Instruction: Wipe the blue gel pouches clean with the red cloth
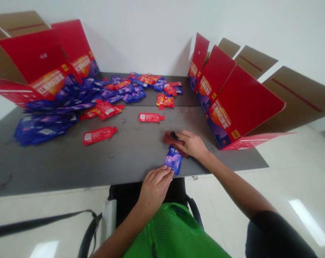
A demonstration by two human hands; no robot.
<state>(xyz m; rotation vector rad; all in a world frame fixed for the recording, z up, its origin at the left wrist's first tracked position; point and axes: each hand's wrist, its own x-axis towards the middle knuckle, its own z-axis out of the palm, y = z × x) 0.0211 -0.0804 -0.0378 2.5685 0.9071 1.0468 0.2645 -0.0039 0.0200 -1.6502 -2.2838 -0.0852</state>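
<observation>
A blue-and-purple sachet (173,161) lies flat near the table's front edge. At its lower end, the fingertips of my left hand (155,182) are closed together and hold it down. My right hand (192,144) is closed around a folded reddish-brown cloth (168,138), which covers part of the sachet's top. A small black piece (174,135) shows between the cloth and my right fingers; I cannot make out what it is. Beyond my hands lies a red sachet (151,117), and farther left another red sachet (100,135).
Blue and red sachets (135,96) lie heaped along the back and left. Open red cartons (52,61) stand at the left, and a row of similar cartons (248,102) lines the right side. The grey table (130,154) ends close to my green vest.
</observation>
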